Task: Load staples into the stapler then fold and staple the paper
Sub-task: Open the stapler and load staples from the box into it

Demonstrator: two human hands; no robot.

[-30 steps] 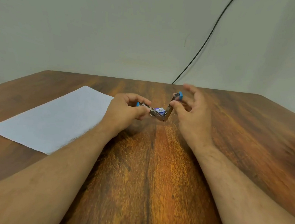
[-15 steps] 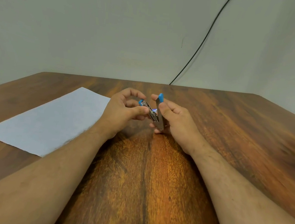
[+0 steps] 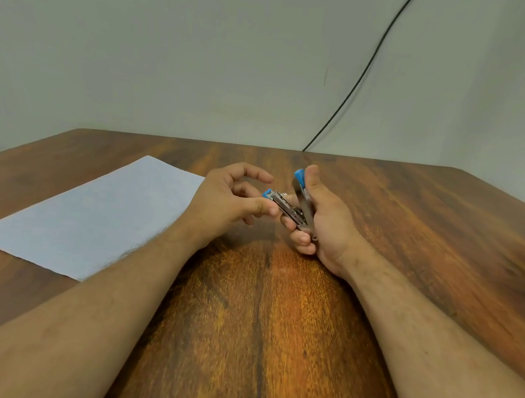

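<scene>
Overall, no legible writing showed on the small metal stapler, blue-tipped and hinged open in a V above the wooden surface. Right hand gripped its upright arm; left hand pinched the lower arm's blue end. Paper lay flat at left.

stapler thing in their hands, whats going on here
A person holds a small stapler hinged open above the wooden table. The right hand grips its body and raised blue-tipped top arm; the left hand pinches the end of the metal staple tray. The paper lies flat and unfolded to the left.
</scene>
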